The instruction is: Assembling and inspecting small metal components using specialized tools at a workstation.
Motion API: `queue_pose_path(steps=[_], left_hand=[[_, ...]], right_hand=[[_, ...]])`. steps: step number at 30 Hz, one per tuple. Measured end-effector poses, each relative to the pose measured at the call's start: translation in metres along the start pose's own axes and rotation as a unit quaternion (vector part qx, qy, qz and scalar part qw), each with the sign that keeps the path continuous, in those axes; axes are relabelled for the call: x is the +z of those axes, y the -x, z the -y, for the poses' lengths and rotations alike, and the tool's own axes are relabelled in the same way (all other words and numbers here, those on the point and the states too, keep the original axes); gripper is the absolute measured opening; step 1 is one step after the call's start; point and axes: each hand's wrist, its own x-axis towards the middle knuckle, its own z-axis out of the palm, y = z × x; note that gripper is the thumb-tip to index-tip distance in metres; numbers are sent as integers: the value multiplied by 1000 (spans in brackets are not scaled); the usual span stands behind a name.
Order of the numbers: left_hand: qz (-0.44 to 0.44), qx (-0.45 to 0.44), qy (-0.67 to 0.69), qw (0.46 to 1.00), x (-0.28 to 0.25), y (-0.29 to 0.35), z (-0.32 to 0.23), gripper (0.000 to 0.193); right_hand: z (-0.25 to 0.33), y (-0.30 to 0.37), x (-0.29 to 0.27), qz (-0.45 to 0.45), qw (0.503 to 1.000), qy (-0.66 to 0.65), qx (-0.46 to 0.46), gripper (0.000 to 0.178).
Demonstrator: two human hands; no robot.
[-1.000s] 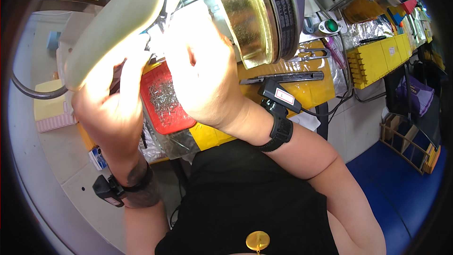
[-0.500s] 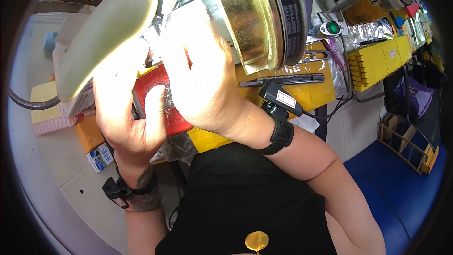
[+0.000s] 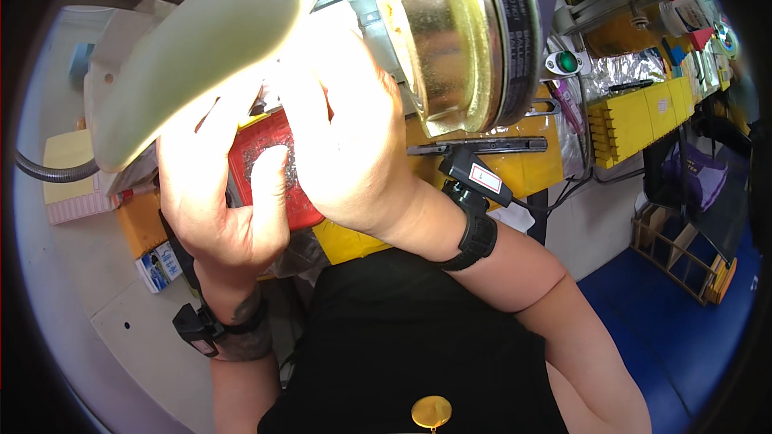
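Observation:
My left hand (image 3: 229, 221) is raised at the left under bright glare, its thumb standing apart and its fingers stretched upward. Glare and a pale oval lamp shade (image 3: 201, 56) hide the fingertips. Beside it, my right hand (image 3: 354, 145) points up with its fingers bent and drawn together. What the right fingers hold is lost in the light. Between and below the hands lies a shallow red tray (image 3: 304, 214), strewn with tiny silvery bits; the left thumb overlaps it in view. Black devices are strapped to both wrists.
A yellowish cylindrical housing with a black band (image 3: 515, 40) hangs close to my right hand. Right of it are a long dark bar-shaped tool (image 3: 482, 146), a green round button (image 3: 566, 62) and yellow ridged holders (image 3: 643, 112). A wooden rack (image 3: 675, 253) stands on the blue floor.
The view has shifted slightly, so the lamp shade and the cylindrical housing appear farther right. Both hands keep nearly the same pose over the red tray.

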Motion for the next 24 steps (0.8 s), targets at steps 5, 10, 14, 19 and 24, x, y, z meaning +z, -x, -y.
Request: queue_pose_path(steps=[5, 10, 14, 19, 24], left_hand=[[-18, -23, 34, 999, 8, 5, -3, 46], [-73, -59, 127, 987, 26, 13, 1, 48], [-130, -78, 298, 942, 50, 20, 4, 50], [-122, -140, 372, 909, 47, 26, 7, 61], [-76, -82, 191, 975, 21, 41, -9, 45]], right_hand=[[-1, -1, 2, 9, 1000, 10, -7, 16], [1, -2, -1, 27, 999, -17, 2, 19], [0, -1, 3, 30, 999, 11, -4, 21], [5, 1, 2, 38, 999, 28, 8, 24], [13, 21, -24, 52, 997, 42, 38, 11]])
